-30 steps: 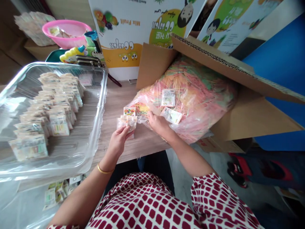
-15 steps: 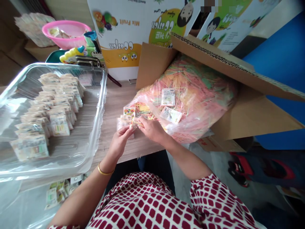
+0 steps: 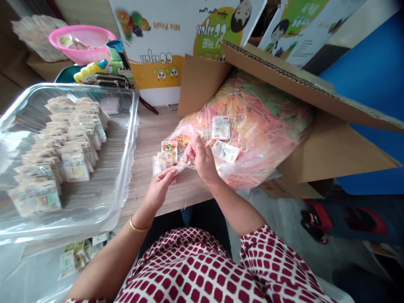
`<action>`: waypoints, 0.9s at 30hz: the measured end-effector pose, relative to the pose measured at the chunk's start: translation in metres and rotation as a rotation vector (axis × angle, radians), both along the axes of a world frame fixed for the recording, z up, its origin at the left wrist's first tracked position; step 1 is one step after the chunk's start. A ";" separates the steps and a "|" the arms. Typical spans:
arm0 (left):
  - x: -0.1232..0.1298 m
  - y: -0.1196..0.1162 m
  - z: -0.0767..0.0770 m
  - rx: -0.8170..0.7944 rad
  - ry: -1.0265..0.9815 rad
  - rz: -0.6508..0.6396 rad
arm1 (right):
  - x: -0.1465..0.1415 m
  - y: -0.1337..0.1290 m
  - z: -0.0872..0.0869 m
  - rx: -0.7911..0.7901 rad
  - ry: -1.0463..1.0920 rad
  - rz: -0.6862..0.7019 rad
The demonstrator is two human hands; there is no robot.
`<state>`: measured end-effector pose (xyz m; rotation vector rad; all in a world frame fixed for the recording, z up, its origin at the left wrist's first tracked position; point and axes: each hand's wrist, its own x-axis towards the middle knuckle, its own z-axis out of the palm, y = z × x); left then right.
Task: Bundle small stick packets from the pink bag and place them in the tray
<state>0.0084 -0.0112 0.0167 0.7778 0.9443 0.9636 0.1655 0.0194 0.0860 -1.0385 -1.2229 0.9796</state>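
My left hand (image 3: pixel 161 185) pinches a small clear printed sachet (image 3: pixel 181 165) by its edge. Close on its right, my right hand (image 3: pixel 203 162) has its fingers curled together at the sachet's upper end; what lies between them is too small to make out. Beneath and left of the sachet, a few printed packets (image 3: pixel 169 150) rest on the table. A large clear bag (image 3: pixel 252 126) full of thin pink, yellow and green sticks lies just beyond my right hand. Two flat packets, one upright (image 3: pixel 221 127) and one tilted (image 3: pixel 225 151), lie on that bag.
At left stands a clear plastic tray (image 3: pixel 126 168) with rows of filled packets (image 3: pixel 75 164). Behind it are a pink basket (image 3: pixel 85 54), a yellow bottle (image 3: pixel 90 72) and a dark zipped pouch (image 3: pixel 113 80). An open cardboard box (image 3: pixel 341 147) surrounds the bag; printed cartons (image 3: pixel 154 92) stand behind.
My right hand has lifted slightly and turned, its fingers now curled upward. My left hand still holds the sachet, which shows more clearly. The view has shifted a little.
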 end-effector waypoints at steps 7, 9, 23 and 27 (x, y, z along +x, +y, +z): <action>0.000 0.002 -0.001 -0.009 -0.018 -0.029 | 0.001 -0.006 -0.017 -0.030 -0.131 0.079; 0.002 0.003 0.001 -0.029 -0.053 -0.036 | 0.007 -0.007 -0.018 -0.043 -0.162 0.168; 0.005 0.003 0.012 -0.119 -0.240 -0.112 | 0.028 0.000 -0.013 -0.210 -0.274 0.278; 0.007 0.002 0.011 -0.118 -0.215 -0.146 | 0.031 0.000 -0.004 -0.211 -0.327 0.473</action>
